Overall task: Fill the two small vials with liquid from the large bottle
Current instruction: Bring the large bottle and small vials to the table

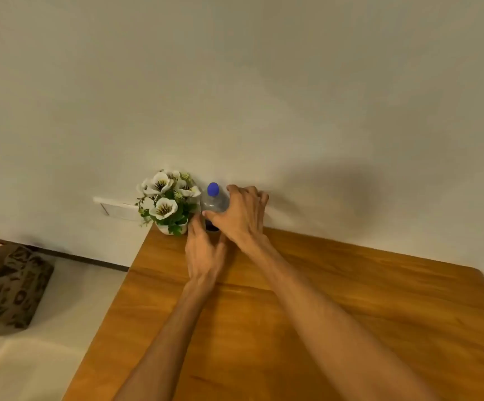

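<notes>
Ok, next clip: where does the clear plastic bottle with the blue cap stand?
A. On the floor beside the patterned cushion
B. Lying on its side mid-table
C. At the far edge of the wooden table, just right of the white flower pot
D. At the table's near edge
C: the clear plastic bottle with the blue cap stands upright by the wall on the wooden table, right of the white flower pot, with the right hand around it.
</notes>
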